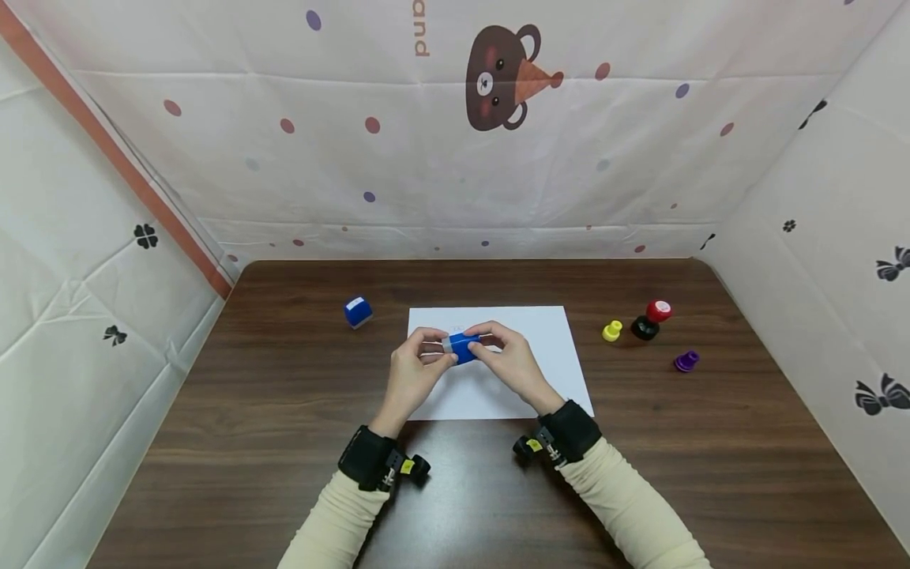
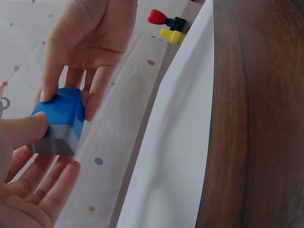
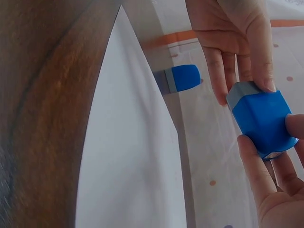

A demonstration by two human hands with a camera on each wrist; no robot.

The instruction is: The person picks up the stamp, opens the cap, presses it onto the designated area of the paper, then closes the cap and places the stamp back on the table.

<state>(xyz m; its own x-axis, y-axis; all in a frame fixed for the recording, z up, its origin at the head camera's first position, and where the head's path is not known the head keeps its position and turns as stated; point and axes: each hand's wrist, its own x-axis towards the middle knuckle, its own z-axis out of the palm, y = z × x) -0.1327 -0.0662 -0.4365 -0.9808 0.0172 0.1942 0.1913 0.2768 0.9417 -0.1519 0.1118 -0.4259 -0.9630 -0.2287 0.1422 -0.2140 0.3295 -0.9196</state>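
Observation:
Both hands hold one blue stamp [image 1: 464, 348] with a grey end, lifted over a white sheet of paper [image 1: 512, 395]. My left hand [image 1: 412, 375] pinches the grey end between thumb and fingers. At the blue end, the thumb and fingers of my right hand [image 1: 517, 365] grip the body. In the left wrist view the grey part of the stamp [image 2: 59, 118] faces the left hand's palm side. The right wrist view shows the stamp [image 3: 263, 118] tilted between both sets of fingertips. Faint marks show on the paper's upper part, partly hidden by the hands.
A second blue stamp [image 1: 358, 312] lies on the wooden table [image 1: 298, 379], left of the paper. To the right are a small yellow stamp [image 1: 612, 330], a red-topped piece [image 1: 659, 310] beside a black one [image 1: 644, 328], and a purple stamp [image 1: 686, 361]. Printed cloth walls surround the table.

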